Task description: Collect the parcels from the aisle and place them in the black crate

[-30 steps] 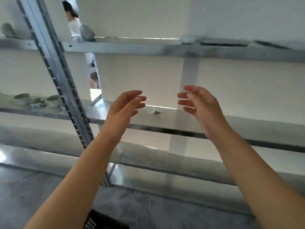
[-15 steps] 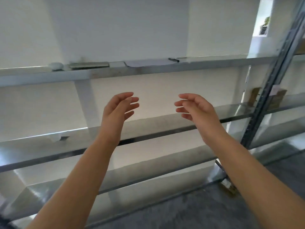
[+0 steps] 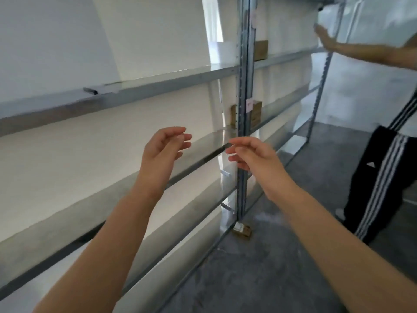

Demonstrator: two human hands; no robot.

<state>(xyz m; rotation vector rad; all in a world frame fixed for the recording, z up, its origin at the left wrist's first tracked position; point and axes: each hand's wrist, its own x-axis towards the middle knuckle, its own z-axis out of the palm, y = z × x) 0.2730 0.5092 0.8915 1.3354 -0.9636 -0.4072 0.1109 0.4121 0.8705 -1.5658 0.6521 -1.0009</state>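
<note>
Head: new person (image 3: pixel 374 172) beyond right hand (image 3: pixel 252 154)

Three brown parcels along the aisle

We see the upper parcel (image 3: pixel 261 50) on a high shelf (image 3: pixel 293 56) and the middle parcel (image 3: pixel 256 112) on the shelf below (image 3: pixel 279 109), both partly hidden behind the metal post (image 3: pixel 244 86). The small parcel (image 3: pixel 242 230), with a white patch on top, lies on the floor (image 3: pixel 282 256) at the foot of this post.

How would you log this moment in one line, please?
left hand: open | right hand: open | brown cardboard parcels: on grey metal shelf | black crate: unseen
</note>
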